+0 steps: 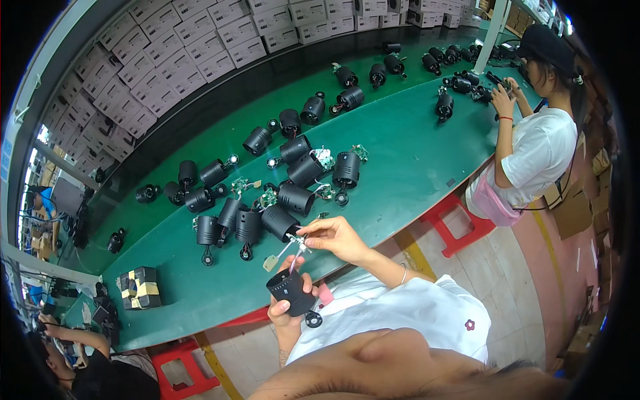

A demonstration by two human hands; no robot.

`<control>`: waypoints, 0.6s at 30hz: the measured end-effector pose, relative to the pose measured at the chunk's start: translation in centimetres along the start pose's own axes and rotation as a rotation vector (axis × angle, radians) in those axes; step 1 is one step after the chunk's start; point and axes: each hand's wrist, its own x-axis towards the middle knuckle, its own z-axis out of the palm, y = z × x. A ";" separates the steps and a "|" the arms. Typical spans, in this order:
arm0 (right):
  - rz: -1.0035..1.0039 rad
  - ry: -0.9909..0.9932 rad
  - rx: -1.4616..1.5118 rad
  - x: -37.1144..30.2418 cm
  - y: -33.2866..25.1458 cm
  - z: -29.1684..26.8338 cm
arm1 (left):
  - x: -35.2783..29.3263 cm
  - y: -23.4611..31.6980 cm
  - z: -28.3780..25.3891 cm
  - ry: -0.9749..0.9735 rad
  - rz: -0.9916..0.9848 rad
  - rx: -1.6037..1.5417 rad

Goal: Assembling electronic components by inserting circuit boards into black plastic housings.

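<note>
My left hand (285, 319) is wrapped round a black cylindrical housing (288, 291), its open end tilted up. A small round mount on a stalk (313, 319) hangs from the lower end of the housing. Above the opening, my right hand (341, 240) pinches a small green-and-white circuit board (301, 243). Wires run from the board down toward the housing, and a pale flat tag (271, 263) dangles beside it. Just beyond my hands lies another black housing (278, 220) on the bench, among several similar ones with boards hanging out.
The green workbench (393, 173) curves across the view, with more black housings along a darker green strip (253, 100). White boxes (200, 40) are stacked behind. A taped black block (140, 288) sits left. Co-workers (543, 127) stand right and lower left; red stools (453, 230) line the front edge.
</note>
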 end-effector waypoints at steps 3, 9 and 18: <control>-0.143 -0.026 -0.041 0.3 0.5 -0.9 | 0.0 0.0 0.1 0.047 -0.067 -0.150; -0.321 -0.300 -0.788 1.0 -3.6 -3.4 | 0.7 0.9 -0.5 -0.107 -0.198 0.349; -0.183 -0.486 -0.831 2.2 -3.1 -4.8 | 0.6 -0.9 0.0 -0.404 0.045 1.039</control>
